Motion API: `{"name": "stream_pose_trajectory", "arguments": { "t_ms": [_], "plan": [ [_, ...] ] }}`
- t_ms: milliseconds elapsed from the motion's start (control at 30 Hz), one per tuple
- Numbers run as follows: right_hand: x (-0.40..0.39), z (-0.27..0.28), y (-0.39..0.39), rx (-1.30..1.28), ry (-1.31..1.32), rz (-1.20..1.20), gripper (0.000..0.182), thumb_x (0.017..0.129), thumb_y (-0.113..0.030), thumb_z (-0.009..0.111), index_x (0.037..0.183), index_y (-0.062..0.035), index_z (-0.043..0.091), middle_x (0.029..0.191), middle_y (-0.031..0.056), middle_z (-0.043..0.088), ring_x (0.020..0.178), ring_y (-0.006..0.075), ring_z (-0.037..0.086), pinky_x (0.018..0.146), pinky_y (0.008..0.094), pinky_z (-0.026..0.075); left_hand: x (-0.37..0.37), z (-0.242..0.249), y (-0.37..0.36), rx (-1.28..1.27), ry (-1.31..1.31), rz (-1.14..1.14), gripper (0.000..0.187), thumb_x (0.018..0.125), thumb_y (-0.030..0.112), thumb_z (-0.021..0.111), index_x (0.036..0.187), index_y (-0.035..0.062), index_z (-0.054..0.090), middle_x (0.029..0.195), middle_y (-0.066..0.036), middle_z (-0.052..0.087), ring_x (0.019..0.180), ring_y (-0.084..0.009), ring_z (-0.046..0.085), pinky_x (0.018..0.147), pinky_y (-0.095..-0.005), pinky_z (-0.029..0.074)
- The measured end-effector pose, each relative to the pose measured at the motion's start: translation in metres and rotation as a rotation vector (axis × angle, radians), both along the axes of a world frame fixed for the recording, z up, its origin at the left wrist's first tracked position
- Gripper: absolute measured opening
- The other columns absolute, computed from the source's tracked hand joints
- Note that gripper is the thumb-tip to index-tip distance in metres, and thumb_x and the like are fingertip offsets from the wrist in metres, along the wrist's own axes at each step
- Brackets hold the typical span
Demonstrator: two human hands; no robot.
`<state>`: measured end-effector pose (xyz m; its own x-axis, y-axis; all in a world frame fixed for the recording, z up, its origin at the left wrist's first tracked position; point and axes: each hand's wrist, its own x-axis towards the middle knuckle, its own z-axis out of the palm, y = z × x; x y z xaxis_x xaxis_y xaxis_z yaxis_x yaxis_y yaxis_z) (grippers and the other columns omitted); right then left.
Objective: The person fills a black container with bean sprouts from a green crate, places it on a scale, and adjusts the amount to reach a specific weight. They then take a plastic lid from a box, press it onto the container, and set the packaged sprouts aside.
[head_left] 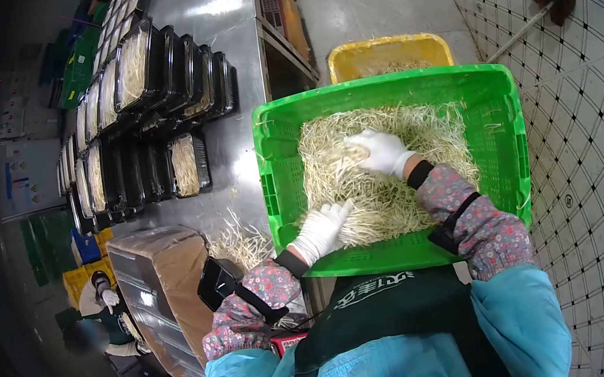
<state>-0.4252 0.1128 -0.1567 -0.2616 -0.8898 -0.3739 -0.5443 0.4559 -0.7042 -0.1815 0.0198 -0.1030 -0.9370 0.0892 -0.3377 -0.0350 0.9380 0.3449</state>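
Pale bean sprouts point(413, 207) fill the lower part of a green plastic crate point(407, 257) in front of me. My right hand point(380, 153), in a white glove, is in the middle of the pile, its fingers closed around a bunch of sprouts. Nearer the crate's left front corner, my left hand point(321, 232), also gloved, rests on the sprouts with fingers partly stretched out. Some of its fingertips are hidden among the strands.
Stacked black trays point(174, 75) of sprouts stand on a steel table point(217, 27) to the left. Loose sprouts point(237, 245) lie near a cardboard box point(173, 260). A yellow crate point(388, 45) sits beyond the green one. Another person point(112, 323) is at far left.
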Motion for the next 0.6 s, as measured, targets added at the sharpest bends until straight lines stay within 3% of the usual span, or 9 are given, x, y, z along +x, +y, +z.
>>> {"name": "stream_pose_trajectory", "arguments": {
  "t_ms": [67, 100, 267, 333, 467, 500, 533, 567, 600],
  "plan": [
    [0.021, -0.008, -0.007, 0.078, 0.135, 0.203, 0.083, 0.073, -0.036, 0.079, 0.147, -0.0285, 0.042, 0.151, 0.0160, 0.040, 0.129, 0.0353, 0.051, 0.102, 0.0440, 0.048, -0.011, 0.006, 0.000, -0.004, -0.062, -0.014, 0.087, 0.066, 0.027, 0.083, 0.141, 0.0041, 0.045, 0.115, -0.016, 0.061, 0.104, -0.0314, 0.062, 0.089, -0.0423, 0.051],
    [0.023, -0.011, -0.010, 0.186, 0.115, 0.293, 0.112, 0.065, -0.039, 0.087, 0.156, -0.0304, 0.022, 0.160, 0.0203, 0.021, 0.139, 0.0423, 0.037, 0.107, 0.0479, 0.044, -0.016, 0.004, -0.005, 0.073, -0.110, 0.057, 0.088, 0.067, 0.028, 0.083, 0.142, 0.0052, 0.044, 0.123, -0.016, 0.059, 0.111, -0.0309, 0.059, 0.094, -0.0415, 0.049],
    [0.020, -0.021, 0.007, 0.246, 0.204, 0.202, 0.144, 0.056, -0.044, 0.093, 0.158, -0.0249, -0.007, 0.163, 0.0222, 0.008, 0.144, 0.0445, 0.028, 0.108, 0.0563, 0.039, -0.056, -0.021, -0.038, 0.030, 0.095, 0.239, 0.119, 0.059, 0.033, 0.091, 0.154, 0.0059, 0.023, 0.152, -0.025, 0.033, 0.135, -0.0407, 0.042, 0.113, -0.0411, 0.037],
    [0.022, -0.028, 0.011, 0.303, 0.167, 0.240, 0.151, 0.052, -0.042, 0.095, 0.157, -0.0170, -0.010, 0.161, 0.0273, 0.009, 0.144, 0.0464, 0.025, 0.111, 0.0473, 0.039, -0.068, -0.049, -0.044, 0.031, 0.006, 0.275, 0.127, 0.057, 0.034, 0.092, 0.155, 0.0072, 0.016, 0.154, -0.026, 0.028, 0.135, -0.0440, 0.040, 0.111, -0.0433, 0.039],
    [0.029, -0.075, 0.015, 0.192, 0.068, 0.090, 0.097, 0.070, -0.023, 0.082, 0.151, -0.0065, 0.031, 0.139, 0.0269, 0.048, 0.126, 0.0396, 0.051, 0.099, 0.0438, 0.047, -0.077, -0.094, -0.043, 0.161, -0.167, 0.450, 0.134, 0.056, 0.032, 0.092, 0.156, 0.0033, 0.007, 0.151, -0.029, 0.028, 0.133, -0.0453, 0.042, 0.109, -0.0431, 0.041],
    [0.029, -0.080, 0.018, 0.192, 0.065, 0.087, 0.097, 0.070, -0.023, 0.082, 0.151, -0.0065, 0.031, 0.139, 0.0269, 0.048, 0.126, 0.0396, 0.051, 0.099, 0.0438, 0.047, -0.079, -0.097, -0.039, 0.127, -0.268, 0.529, 0.108, 0.063, 0.030, 0.087, 0.150, 0.0032, 0.029, 0.143, -0.030, 0.040, 0.119, -0.0435, 0.055, 0.097, -0.0435, 0.049],
    [0.028, -0.084, 0.021, 0.137, 0.109, 0.098, 0.068, 0.076, -0.017, 0.073, 0.138, -0.0076, 0.046, 0.124, 0.0217, 0.057, 0.114, 0.0367, 0.058, 0.093, 0.0434, 0.050, -0.077, -0.098, -0.039, 0.123, -0.270, 0.527, 0.108, 0.063, 0.030, 0.087, 0.150, 0.0032, 0.029, 0.143, -0.030, 0.040, 0.119, -0.0435, 0.055, 0.097, -0.0435, 0.049],
    [0.025, -0.088, 0.024, 0.082, 0.154, 0.110, 0.043, 0.082, -0.012, 0.064, 0.125, -0.0088, 0.061, 0.108, 0.0165, 0.067, 0.102, 0.0338, 0.065, 0.087, 0.0430, 0.053, -0.074, -0.099, -0.038, 0.085, -0.277, 0.484, 0.080, 0.069, 0.023, 0.079, 0.137, 0.0025, 0.042, 0.129, -0.028, 0.051, 0.109, -0.0413, 0.061, 0.090, -0.0438, 0.052],
    [0.016, -0.083, 0.026, 0.075, 0.151, 0.107, 0.043, 0.082, -0.012, 0.064, 0.125, -0.0088, 0.061, 0.108, 0.0165, 0.067, 0.102, 0.0338, 0.065, 0.087, 0.0430, 0.053, -0.067, -0.098, -0.036, 0.045, -0.287, 0.439, 0.053, 0.075, 0.015, 0.072, 0.123, 0.0018, 0.055, 0.115, -0.027, 0.062, 0.098, -0.0391, 0.066, 0.084, -0.0440, 0.055]
  ]
}}
